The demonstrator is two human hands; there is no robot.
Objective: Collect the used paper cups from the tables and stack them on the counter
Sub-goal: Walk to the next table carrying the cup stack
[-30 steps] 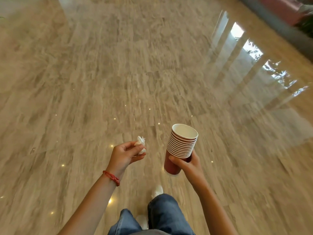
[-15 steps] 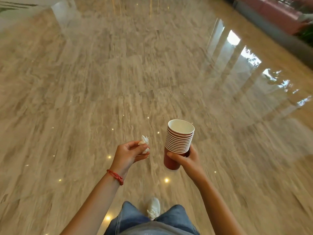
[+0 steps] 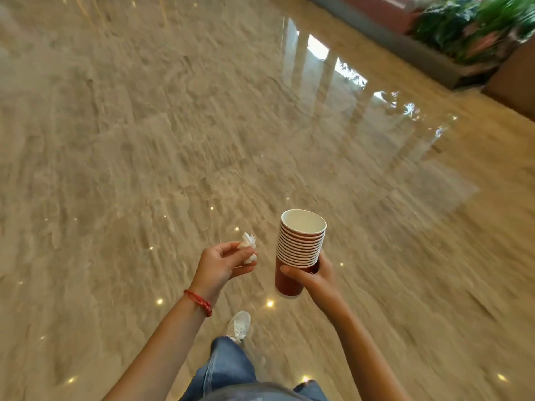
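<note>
A stack of several red paper cups [image 3: 299, 247] with white rims stands upright in my right hand [image 3: 314, 277], whose fingers curl round its lower part. The top cup looks empty and white inside. My left hand [image 3: 221, 264], with a red string bracelet at the wrist, pinches a crumpled white tissue [image 3: 249, 246] between thumb and fingers, a short way left of the stack. Both hands are held out in front of me above a polished marble floor [image 3: 173, 140].
A planter with green plants [image 3: 474, 27] and a reddish bench or wall edge [image 3: 385, 10] run along the top right. A brown piece of furniture [image 3: 515, 79] stands at the right edge. My jeans and a white shoe [image 3: 238, 325] show below.
I have walked forward; the floor has slid past and the planter has come into view at the top right. Both hands keep the same hold on cups and tissue.
</note>
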